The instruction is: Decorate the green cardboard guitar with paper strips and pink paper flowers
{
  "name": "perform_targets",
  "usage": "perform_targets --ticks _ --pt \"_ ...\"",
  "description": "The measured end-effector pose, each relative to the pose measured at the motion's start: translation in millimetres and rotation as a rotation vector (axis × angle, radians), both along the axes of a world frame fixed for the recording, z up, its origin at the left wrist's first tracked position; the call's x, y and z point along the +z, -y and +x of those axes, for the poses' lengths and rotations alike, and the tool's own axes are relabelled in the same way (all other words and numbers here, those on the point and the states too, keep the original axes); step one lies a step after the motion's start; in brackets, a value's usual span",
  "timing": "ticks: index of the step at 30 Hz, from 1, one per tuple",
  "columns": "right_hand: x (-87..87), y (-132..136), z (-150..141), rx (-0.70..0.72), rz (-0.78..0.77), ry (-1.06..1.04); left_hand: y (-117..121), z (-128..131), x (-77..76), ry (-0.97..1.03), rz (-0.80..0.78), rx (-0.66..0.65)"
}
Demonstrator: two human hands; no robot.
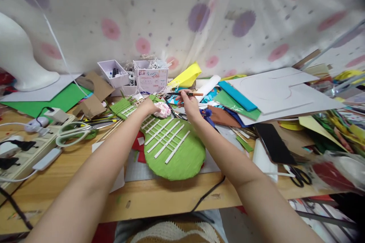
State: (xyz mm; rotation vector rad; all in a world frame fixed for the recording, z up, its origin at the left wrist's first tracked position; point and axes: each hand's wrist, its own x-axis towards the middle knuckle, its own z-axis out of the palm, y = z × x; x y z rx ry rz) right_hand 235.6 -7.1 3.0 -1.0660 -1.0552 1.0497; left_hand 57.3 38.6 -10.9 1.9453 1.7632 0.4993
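Observation:
A green, papered guitar-like shape [173, 169] lies flat on the desk, crossed by a lattice of white strips [167, 136]. At its upper part, my left hand [148, 107] grips a crumpled pink-and-white ball [163, 109]; most of those fingers are hidden behind the hand. My right hand [188, 103] is closed around a slim brown pen [197, 94], held roughly level above the clutter, its dark end toward the left. Just below and between the hands lie small scissors [181, 115]. A blue glue gun [207, 114] is partly behind my right forearm.
On the left are a power strip [42, 150] with plugs and large pale-handled scissors [72, 133]. Behind stand a white box [151, 79] and a smaller tray [114, 74]. To the right lie a phone [275, 143], black-handled scissors [300, 177] and white sheets [273, 87].

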Motion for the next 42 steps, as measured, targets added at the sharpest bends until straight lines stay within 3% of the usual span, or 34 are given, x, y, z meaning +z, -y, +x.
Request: perform_targets --ticks 4,9,14,24,35,42 --pt "-2.0 2.8 15.0 0.059 0.033 0.039 8.8 1.1 -2.9 0.019 -0.057 0.079" --pt "-3.9 3.3 23.6 0.07 0.077 0.027 30.7 -4.2 -4.9 0.5 0.085 0.16" --pt "-6.8 0.2 23.4 0.133 0.065 0.044 41.3 -5.9 -6.3 0.808 -0.004 0.268" --pt "-9.3 1.1 20.1 0.113 0.081 0.068 44.9 2.9 -1.0 0.836 -0.167 0.237" --pt "-11.9 -1.9 20.6 0.11 0.058 0.06 48.8 4.0 4.4 0.838 -0.189 0.232" --pt "-11.2 -1.6 20.0 0.143 0.061 0.07 46.7 0.5 -0.1 0.822 -0.199 0.206"
